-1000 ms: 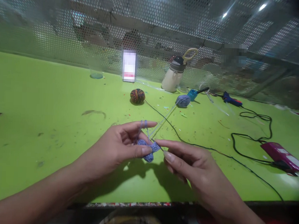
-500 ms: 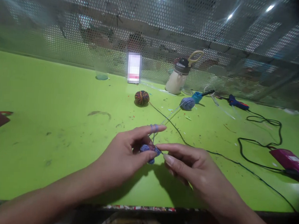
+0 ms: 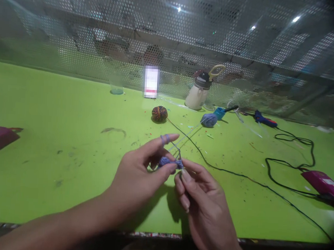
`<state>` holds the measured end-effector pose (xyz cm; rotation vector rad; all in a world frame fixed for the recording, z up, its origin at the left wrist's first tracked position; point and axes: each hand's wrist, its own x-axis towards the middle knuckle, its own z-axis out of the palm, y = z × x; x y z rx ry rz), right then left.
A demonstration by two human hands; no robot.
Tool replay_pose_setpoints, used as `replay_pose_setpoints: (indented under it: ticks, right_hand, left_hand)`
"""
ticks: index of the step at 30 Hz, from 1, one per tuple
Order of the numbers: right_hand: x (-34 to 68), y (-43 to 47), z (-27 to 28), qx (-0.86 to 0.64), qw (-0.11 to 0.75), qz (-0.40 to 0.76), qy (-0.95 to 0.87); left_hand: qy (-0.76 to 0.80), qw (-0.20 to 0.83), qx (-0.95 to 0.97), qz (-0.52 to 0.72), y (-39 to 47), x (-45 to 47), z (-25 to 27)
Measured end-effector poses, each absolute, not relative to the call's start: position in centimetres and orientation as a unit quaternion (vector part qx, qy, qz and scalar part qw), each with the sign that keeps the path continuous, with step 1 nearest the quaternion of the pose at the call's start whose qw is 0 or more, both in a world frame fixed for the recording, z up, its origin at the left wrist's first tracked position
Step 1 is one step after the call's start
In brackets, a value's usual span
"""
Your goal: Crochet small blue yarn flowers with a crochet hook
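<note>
L hand (image 3: 138, 170) clamps blue crochet piece (image 3: 164, 161), just below ctr frame; R hand (image 3: 206, 196), thumb to index, looks pinched on hook (image 3: 179, 154); slack yarn (image 3: 165, 140) might slip off tip, & its run to blue ball (image 3: 209, 120) cd snag on dark strand (image 3: 223, 170)

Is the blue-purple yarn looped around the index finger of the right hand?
No, the blue-purple yarn is looped around the index finger of the left hand.

cream bottle with dark lid, yellow loop (image 3: 196, 98) near perforated grey metal screen (image 3: 84, 35); dark blue glue gun (image 3: 264, 119) lies right of bottle on green surface (image 3: 71, 135).
</note>
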<state>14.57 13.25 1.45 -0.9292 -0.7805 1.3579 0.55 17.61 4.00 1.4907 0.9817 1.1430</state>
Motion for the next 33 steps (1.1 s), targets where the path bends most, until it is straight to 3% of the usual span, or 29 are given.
replay_pose_setpoints:
  ticks: [2,4,10,17,25,33]
  right_hand:
    - [15.4,13.1,1.4,-0.409,0.597,0.575,-0.382]
    - [16.5,13.1,1.5,-0.426,0.570,0.550,-0.437]
    - [18.5,13.0,2.6,-0.520,0.501,0.337,-0.604]
    - [19.5,12.5,3.4,-0.490,0.438,0.113,-0.745]
    - [21.1,12.2,3.9,-0.455,0.378,0.078,-0.803]
    - [21.1,12.4,4.2,-0.465,0.394,0.114,-0.785]
  left_hand:
    - [0.366,0.632,0.528,0.433,18.2,0.3,4.7]
    - [0.338,0.695,0.490,0.403,18.7,0.0,5.0]
    - [0.336,0.714,0.487,0.373,19.0,-0.4,5.3]
    - [0.329,0.711,0.490,0.382,18.7,-0.4,5.1]
    - [0.308,0.715,0.494,0.387,18.5,-0.4,4.7]
    - [0.313,0.721,0.480,0.389,18.4,-0.3,5.0]
